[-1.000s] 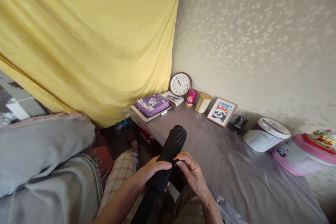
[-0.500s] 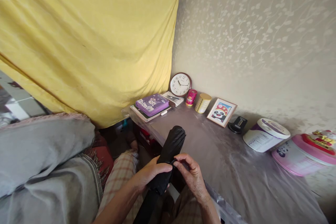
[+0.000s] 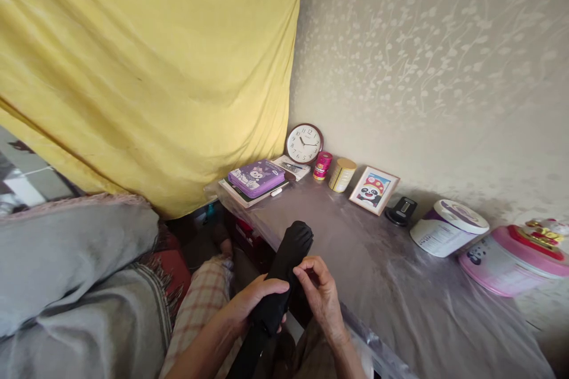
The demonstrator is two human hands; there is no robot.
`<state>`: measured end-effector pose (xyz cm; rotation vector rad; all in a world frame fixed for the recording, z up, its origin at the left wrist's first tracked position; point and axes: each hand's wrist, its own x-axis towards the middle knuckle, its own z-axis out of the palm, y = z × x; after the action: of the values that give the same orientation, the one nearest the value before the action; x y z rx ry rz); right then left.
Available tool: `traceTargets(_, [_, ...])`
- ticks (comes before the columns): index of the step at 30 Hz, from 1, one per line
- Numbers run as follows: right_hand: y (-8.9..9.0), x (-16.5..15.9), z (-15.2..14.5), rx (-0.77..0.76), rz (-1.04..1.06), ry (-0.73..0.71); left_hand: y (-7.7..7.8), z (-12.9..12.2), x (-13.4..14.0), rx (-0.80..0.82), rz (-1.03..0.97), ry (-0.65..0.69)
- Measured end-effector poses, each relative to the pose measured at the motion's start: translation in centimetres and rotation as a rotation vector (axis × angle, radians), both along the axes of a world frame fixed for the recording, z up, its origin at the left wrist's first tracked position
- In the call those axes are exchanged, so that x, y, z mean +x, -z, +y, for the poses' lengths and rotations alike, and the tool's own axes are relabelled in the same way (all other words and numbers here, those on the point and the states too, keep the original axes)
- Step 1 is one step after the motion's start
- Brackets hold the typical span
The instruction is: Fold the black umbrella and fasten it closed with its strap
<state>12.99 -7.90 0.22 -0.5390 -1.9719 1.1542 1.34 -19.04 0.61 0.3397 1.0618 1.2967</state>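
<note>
A folded black umbrella (image 3: 291,249) slants up and away in front of me, above my lap. My left hand (image 3: 255,296) is wrapped round its middle, the thumb lying along the top of the fabric. On the right side of the umbrella, my right hand (image 3: 320,290) has thumb and index finger pinched together against the dark cloth. Whatever sits between those fingertips is too small and dark to make out. The umbrella's lower end runs down between my forearms and out of view.
A covered table (image 3: 355,260) carries a purple case (image 3: 256,177), a round clock (image 3: 304,143), a pink can (image 3: 322,166), a yellow-lidded tin (image 3: 342,175), a framed panda picture (image 3: 374,190), a white tub (image 3: 448,228) and a pink container (image 3: 511,260). Left is a grey-covered seat (image 3: 89,308).
The umbrella's top end has tipped slightly lower, its fabric looking smoother. My right hand has shifted slightly, its fingers still pinched beside the umbrella. My left hand keeps its grip.
</note>
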Motion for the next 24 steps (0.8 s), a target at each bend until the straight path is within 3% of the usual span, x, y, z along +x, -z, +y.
traceTargets(5, [-0.5, 0.1, -0.8, 0.186, -0.032, -0.04, 0.5, 0.3, 0.0, 0.014, -0.041, -0.008])
traceTargets(8, [-0.5, 0.1, 0.0, 0.12, 0.015, 0.014, 0.5, 0.1, 0.1, 0.014, -0.059, 0.026])
traceTargets(10, [-0.2, 0.2, 0.9, -0.041, 0.098, 0.136, 0.5, 0.0, 0.2, 0.021, -0.082, 0.039])
traceTargets(13, [0.4, 0.2, 1.6, -0.432, 0.172, 0.264, 0.3, 0.0, 0.1, 0.04, -0.101, 0.026])
traceTargets(17, [0.5, -0.8, 0.7, -0.941, 0.214, 0.003, 0.0, 0.2, 0.6, 0.059, -0.104, 0.055])
traceTargets(20, [-0.1, -2.0, 0.2, -1.173, 0.274, -0.08, 0.1, 0.3, 1.6, 0.06, -0.107, 0.105])
traceTargets(24, [-0.4, -2.9, 1.3, -1.301, 0.318, 0.063, 0.4, 0.3, 2.6, 0.024, -0.139, 0.132])
